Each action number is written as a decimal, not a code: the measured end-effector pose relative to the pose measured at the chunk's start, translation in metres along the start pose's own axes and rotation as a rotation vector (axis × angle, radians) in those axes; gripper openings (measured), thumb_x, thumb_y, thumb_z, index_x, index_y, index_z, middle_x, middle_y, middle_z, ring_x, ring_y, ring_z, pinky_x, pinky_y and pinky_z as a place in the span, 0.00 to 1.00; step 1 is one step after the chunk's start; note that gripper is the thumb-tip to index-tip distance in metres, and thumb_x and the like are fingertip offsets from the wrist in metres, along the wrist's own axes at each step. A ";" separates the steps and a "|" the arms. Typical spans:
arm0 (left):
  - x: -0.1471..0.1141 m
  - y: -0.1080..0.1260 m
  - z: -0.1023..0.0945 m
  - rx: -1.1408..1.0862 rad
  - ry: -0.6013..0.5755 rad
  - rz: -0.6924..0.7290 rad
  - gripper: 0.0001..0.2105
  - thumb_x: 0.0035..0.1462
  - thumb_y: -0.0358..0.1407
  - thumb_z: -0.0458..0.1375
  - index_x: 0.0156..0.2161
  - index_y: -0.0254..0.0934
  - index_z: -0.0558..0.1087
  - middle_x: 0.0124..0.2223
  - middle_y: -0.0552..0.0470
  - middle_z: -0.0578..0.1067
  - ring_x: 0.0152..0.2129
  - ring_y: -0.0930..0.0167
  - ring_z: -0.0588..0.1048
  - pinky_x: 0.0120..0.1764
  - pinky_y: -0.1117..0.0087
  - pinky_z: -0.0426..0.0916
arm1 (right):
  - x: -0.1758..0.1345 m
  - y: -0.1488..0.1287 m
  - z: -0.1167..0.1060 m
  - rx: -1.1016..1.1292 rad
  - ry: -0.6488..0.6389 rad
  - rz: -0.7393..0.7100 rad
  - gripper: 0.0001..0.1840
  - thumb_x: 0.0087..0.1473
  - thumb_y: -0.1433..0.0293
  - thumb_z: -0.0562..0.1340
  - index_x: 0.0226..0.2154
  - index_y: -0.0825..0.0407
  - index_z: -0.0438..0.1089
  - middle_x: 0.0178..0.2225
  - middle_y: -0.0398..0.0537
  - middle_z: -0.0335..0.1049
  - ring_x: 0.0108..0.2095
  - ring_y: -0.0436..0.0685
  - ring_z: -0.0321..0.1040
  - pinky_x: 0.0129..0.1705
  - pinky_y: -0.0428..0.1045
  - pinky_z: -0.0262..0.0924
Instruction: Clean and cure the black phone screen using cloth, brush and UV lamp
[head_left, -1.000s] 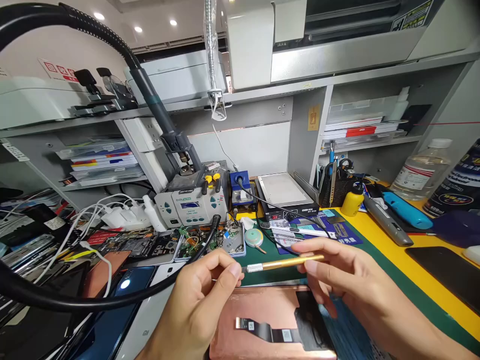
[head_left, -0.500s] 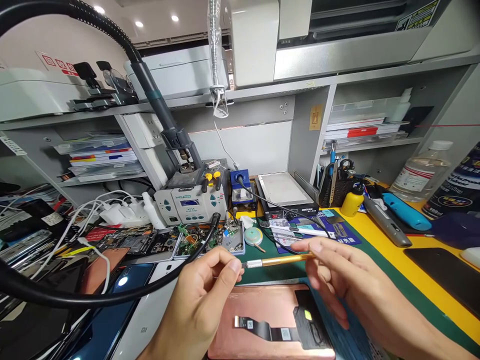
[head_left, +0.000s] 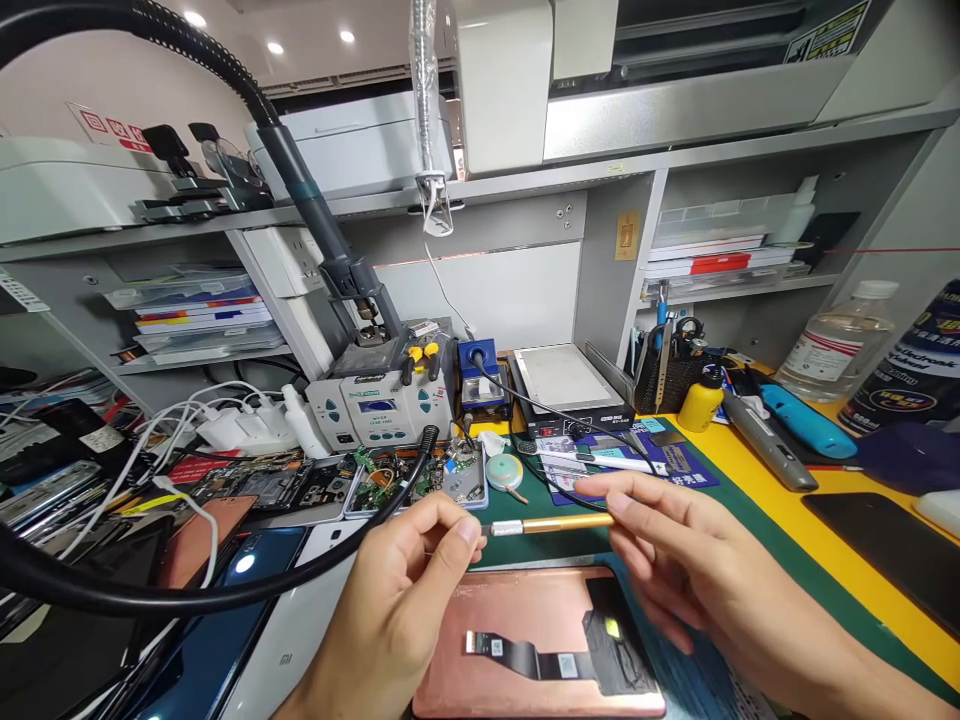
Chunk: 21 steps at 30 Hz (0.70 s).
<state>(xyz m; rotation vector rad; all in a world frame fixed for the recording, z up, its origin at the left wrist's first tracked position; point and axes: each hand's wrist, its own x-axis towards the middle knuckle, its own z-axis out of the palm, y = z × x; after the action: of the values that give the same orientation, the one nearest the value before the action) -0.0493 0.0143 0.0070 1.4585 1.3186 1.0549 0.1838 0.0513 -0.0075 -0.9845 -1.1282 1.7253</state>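
A craft knife with a gold handle and silver collar (head_left: 564, 523) lies level between my two hands. My left hand (head_left: 409, 590) pinches its blade end between thumb and fingertips, which cover most of the blade. On the other end, my right hand (head_left: 675, 550) holds the tail of the handle between thumb and fingers, with the lower fingers loosely curled. Below them lies a copper-coloured phone screen panel (head_left: 525, 600). A black ribbon cable (head_left: 529, 658) with a connector tip runs across its back to a black taped area at the right.
A black hose (head_left: 247, 600) loops across the left, over several phones. Behind my hands stand a tray of circuit boards (head_left: 487, 490), a solder wick reel (head_left: 505, 472), a hot air station (head_left: 379, 410) and a heating plate (head_left: 566, 385). A yellow bottle (head_left: 703, 400) stands right.
The view has shifted slightly. My right hand has moved a little left along the knife handle, while my left hand keeps its pinch at the blade end.
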 end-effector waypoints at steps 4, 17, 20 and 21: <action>0.001 -0.002 -0.001 0.020 -0.006 0.014 0.17 0.64 0.49 0.52 0.31 0.38 0.67 0.28 0.58 0.61 0.23 0.76 0.57 0.27 0.73 0.53 | 0.001 0.000 -0.001 0.039 -0.032 0.037 0.18 0.57 0.60 0.64 0.48 0.51 0.71 0.26 0.42 0.69 0.14 0.46 0.55 0.10 0.40 0.52; -0.001 0.000 0.000 0.005 -0.011 0.008 0.17 0.63 0.49 0.52 0.30 0.38 0.65 0.28 0.58 0.59 0.23 0.77 0.55 0.26 0.73 0.52 | -0.001 -0.001 0.001 -0.023 -0.079 0.106 0.21 0.58 0.54 0.62 0.27 0.55 0.71 0.18 0.40 0.63 0.09 0.42 0.49 0.09 0.38 0.48; -0.001 0.000 0.000 0.004 -0.011 0.017 0.18 0.63 0.49 0.52 0.29 0.38 0.65 0.28 0.58 0.58 0.23 0.76 0.56 0.26 0.73 0.53 | 0.002 -0.001 0.004 -0.134 -0.057 0.202 0.31 0.59 0.49 0.59 0.15 0.54 0.63 0.09 0.33 0.46 0.07 0.41 0.37 0.07 0.38 0.43; -0.001 0.000 0.000 0.002 -0.012 0.017 0.18 0.63 0.49 0.52 0.29 0.38 0.65 0.27 0.58 0.58 0.23 0.76 0.56 0.27 0.73 0.53 | 0.002 -0.001 0.004 -0.161 -0.068 0.225 0.31 0.60 0.49 0.58 0.17 0.54 0.66 0.09 0.33 0.45 0.07 0.41 0.35 0.06 0.37 0.42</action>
<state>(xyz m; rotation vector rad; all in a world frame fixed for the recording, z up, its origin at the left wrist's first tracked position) -0.0490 0.0129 0.0069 1.4775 1.3017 1.0547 0.1793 0.0526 -0.0055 -1.1968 -1.2551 1.8801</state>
